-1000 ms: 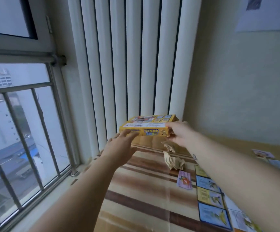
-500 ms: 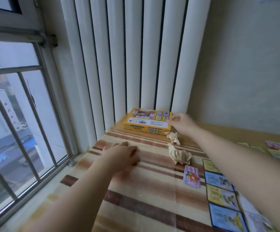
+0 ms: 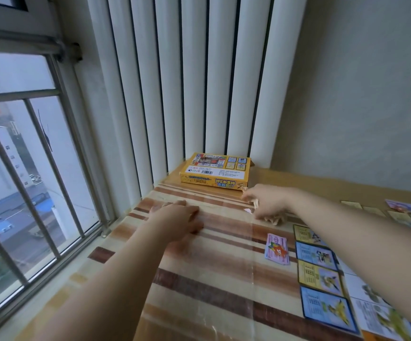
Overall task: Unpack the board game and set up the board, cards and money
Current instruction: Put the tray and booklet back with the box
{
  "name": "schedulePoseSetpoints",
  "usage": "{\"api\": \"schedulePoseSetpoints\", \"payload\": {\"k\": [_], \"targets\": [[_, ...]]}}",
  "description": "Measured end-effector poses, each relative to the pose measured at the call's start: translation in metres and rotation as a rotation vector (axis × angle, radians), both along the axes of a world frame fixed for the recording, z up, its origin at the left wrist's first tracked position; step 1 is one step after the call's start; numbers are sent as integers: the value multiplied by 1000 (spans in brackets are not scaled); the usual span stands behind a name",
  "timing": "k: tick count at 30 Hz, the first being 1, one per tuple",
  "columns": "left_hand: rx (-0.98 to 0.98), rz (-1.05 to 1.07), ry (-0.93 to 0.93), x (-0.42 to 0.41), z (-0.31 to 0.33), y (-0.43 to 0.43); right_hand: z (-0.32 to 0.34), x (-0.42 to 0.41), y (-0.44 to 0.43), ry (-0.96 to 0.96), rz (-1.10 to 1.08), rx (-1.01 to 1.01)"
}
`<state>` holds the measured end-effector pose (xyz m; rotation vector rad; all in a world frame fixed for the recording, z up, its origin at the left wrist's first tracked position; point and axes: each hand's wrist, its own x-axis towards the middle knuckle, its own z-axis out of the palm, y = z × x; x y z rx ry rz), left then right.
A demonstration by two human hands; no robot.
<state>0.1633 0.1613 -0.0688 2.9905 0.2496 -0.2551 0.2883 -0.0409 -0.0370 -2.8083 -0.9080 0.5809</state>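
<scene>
The yellow game box [image 3: 215,172] lies flat in the far corner of the table, against the vertical blinds, with no hand on it. My left hand [image 3: 177,220] rests palm down on the striped tablecloth [image 3: 199,279], fingers spread. My right hand [image 3: 266,200] is just in front of the box, its fingers curled over a piece of crumpled paper [image 3: 255,203]. A second crumpled piece [image 3: 277,219] shows below that hand. A pink money note [image 3: 277,249] lies beside the game board [image 3: 322,274], whose blue and yellow squares run along its left edge.
Several loose cards [image 3: 402,206] lie at the far right of the table. A barred window [image 3: 27,193] runs along the left, close to the table's edge. White vertical blinds [image 3: 199,82] close off the back. My right forearm crosses over the board.
The box went from held in the air to lying in the far corner. My left hand dropped onto the cloth. My right hand let go of the box and drew back onto the crumpled paper.
</scene>
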Motion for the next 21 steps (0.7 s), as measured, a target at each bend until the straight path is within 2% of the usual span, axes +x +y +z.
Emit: {"api": "schedulePoseSetpoints", "payload": {"k": [2, 5, 9, 14, 17, 21], "targets": [[-10, 5, 1, 1, -1, 1, -7, -1, 0, -25, 5, 50], [-18, 12, -15, 3, -3, 3, -14, -5, 1, -186, -7, 114], [-24, 46, -106, -1, 1, -1, -10, -13, 3, -304, -42, 237], [-12, 144, -129, -4, 5, -10, 29, -34, 5, -335, -37, 393], [75, 147, -129, -14, 10, -22, 48, -57, 2, -332, -20, 423], [54, 233, -367, -42, 25, -27, 67, -99, -6, -306, -6, 503]]}}
